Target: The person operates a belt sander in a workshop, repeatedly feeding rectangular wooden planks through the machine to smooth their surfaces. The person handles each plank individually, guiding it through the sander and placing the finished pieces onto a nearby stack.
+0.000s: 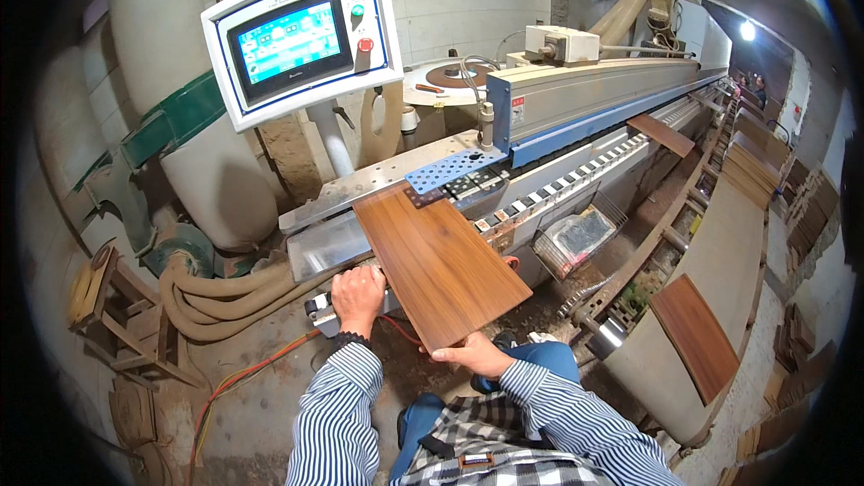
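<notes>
Wood-grain brown, a long flat panel (440,263) is lying across the infeed of a large edge-banding machine (576,99), its long axis running from the near right up to the far left. The far short end is pointing toward the blue perforated guide plate (447,170) and is sitting just under it, while the near short end is hanging out over the floor close to the person's body. The panel is lying flat, face up, with the grain following its length.

The left hand (358,296) is resting at the panel's left long edge, near the near corner, with the fingers curling downward together over the machine's front rail; whether they are pinching the panel or only the rail cannot be told. The right hand (475,355) is supporting the near short end from below, thumb lying along the edge and fingers tucked underneath, clamping lightly on the board. Both forearms are wearing striped sleeves (335,414).

To the far left, a white control panel (301,40) with a lit screen is standing on a post. A second brown panel (661,134) is riding far down the conveyor track (576,175) to the right. Another brown board (694,336) is lying on a long grey return table (720,261) at the right. A wire basket (576,238) is hanging under the track, and beige dust hoses (225,297) are coiling on the floor at the left.
</notes>
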A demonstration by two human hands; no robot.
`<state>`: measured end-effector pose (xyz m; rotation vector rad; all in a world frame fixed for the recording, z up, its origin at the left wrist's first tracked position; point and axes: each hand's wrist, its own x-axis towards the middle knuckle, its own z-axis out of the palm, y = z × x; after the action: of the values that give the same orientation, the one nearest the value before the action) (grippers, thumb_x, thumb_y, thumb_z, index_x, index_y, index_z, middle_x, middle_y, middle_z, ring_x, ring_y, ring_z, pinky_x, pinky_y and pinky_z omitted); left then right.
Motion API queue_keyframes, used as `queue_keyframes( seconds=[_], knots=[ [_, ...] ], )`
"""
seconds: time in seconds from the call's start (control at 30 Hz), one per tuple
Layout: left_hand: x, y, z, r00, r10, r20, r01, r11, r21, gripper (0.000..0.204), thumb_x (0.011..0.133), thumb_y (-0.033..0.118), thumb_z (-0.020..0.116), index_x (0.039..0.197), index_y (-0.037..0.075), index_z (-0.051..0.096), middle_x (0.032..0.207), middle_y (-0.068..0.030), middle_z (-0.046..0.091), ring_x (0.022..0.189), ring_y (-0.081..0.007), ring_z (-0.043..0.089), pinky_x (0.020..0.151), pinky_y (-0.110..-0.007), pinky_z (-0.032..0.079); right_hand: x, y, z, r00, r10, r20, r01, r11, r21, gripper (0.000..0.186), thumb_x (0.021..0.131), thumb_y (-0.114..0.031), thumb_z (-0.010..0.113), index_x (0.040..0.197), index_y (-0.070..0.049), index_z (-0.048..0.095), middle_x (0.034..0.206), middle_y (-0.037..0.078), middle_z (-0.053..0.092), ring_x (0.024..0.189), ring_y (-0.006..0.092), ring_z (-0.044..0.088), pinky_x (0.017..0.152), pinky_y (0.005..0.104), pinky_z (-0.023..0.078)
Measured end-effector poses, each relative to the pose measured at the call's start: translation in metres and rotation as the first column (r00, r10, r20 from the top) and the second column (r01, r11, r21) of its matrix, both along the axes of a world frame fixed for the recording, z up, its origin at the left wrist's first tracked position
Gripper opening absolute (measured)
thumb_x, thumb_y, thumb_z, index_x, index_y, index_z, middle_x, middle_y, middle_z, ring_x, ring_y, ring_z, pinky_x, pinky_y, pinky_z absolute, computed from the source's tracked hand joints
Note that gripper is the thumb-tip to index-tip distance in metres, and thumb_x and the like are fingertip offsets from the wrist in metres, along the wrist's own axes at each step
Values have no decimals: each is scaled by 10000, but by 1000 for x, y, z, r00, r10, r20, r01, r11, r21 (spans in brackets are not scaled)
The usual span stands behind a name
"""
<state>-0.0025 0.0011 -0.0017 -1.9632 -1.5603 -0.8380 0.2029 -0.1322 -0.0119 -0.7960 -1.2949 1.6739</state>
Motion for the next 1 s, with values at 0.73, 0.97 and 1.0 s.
queue_keyframes(
  seconds=[0.73, 0.97, 1.0],
  knots=[
    [0, 0, 1, 1000, 17, 9, -16, 999, -35, 265, 823, 232, 523, 618, 77, 592, 640, -89, 602, 640, -252, 583, 638, -388, 421, 53, -1, -19, 956, -292, -39, 290, 956, -43, 357, 879, -215, 608, 1152, 3, 540, 1050, 118, 627, 905, 204, 613, 831, 329, 481],
    [0, -2, 2, 1000, 22, -1, -22, 999, -25, 265, 825, 235, 526, 617, 83, 588, 641, -85, 601, 640, -250, 582, 638, -387, 420, 90, 5, -24, 893, -441, -84, 431, 895, -117, 315, 899, -201, 589, 1123, 15, 534, 1043, 114, 625, 938, 194, 621, 798, 314, 516],
    [0, -1, 2, 1000, 25, -7, -25, 999, -25, 263, 826, 235, 526, 620, 85, 589, 642, -84, 602, 641, -250, 582, 637, -387, 419, 97, 6, -25, 883, -466, -61, 454, 879, -146, 306, 905, -215, 581, 1103, 14, 536, 1006, 117, 636, 906, 192, 628, 793, 310, 515]
  ],
)
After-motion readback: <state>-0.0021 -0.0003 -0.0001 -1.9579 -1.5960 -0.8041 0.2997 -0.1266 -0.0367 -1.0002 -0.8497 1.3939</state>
